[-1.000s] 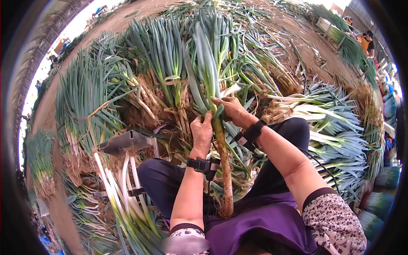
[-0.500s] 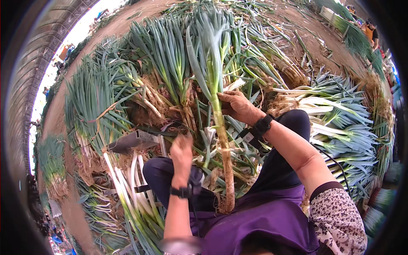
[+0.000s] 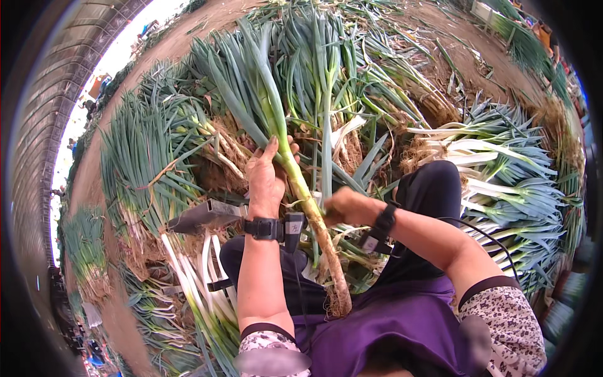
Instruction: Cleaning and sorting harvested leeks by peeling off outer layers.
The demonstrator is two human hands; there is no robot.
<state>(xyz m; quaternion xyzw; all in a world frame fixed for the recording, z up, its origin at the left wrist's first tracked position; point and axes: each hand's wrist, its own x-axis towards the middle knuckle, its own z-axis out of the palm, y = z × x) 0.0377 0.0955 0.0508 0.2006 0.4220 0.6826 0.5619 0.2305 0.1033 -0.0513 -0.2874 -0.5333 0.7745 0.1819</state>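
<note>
A large leek point(image 3: 308, 201) slants across my lap, brown-skinned toward its rooty end, which rests on the purple apron point(image 3: 389, 327). My left hand point(image 3: 267, 176) is closed round its upper stalk, just under the fanned green leaves. Lower down, my right hand point(image 3: 352, 207) is closed beside the stalk, somewhat blurred. A long green leek leaf point(image 3: 326, 144) runs down to its fingers and looks gripped there. Whether that leaf is still joined to the leek is hidden.
Bundled leeks point(image 3: 147, 138) stand at the left and ahead. Peeled white leeks lie in piles at the right point(image 3: 483, 157) and lower left point(image 3: 188, 276). A metal bracket point(image 3: 207, 215) juts out by my left knee. Cords hang from both wrist straps.
My left hand has risen and taken hold of the upper stalk. The right hand has come down from there with a leaf. The leek's leafy top has tilted left.
</note>
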